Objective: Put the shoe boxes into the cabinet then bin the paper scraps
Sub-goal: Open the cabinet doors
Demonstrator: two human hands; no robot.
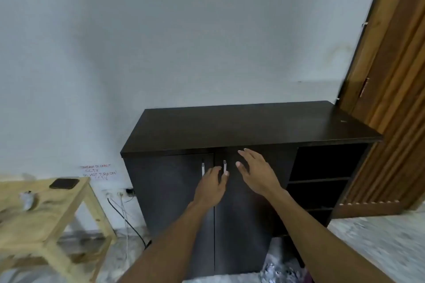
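Cabinet [241, 126], dark brown, stands against the pale wall [161, 41], right in front of us. Its 2 doors are both closed: the left door [165, 190] and the right door [241, 225] meet at a seam, with 1 silver handle on each side of it. To the right of the doors the cabinet has open shelves [322, 179], dark inside.

Our left hand [211, 184] reaches to the seam between the left handle [203, 169] and the right handle [224, 166]. Its fingers [226, 173] are loosely curled, with one tip showing just right of the right handle and the thumb just left of it. We cannot tell whether they pinch the handle or only touch it.

Our right hand [255, 174] is in front of the upper part of the right door, palm turned left, fingers straight and spread, holding nothing. We cannot tell if it touches the door.

At the left a pale wooden worktop [57, 209] carries a flat dark thing [64, 183] and a small pale thing [27, 200], too blurred to name. Between it and the cabinet, a note in red writing [99, 171] hangs on the wall above sockets [119, 193], and cables [128, 225] drop to the floor [379, 243]. A wooden door [395, 99] stands at the right, just beside the cabinet. A crumpled grey heap [280, 269] lies low at the cabinet's foot, blurred.
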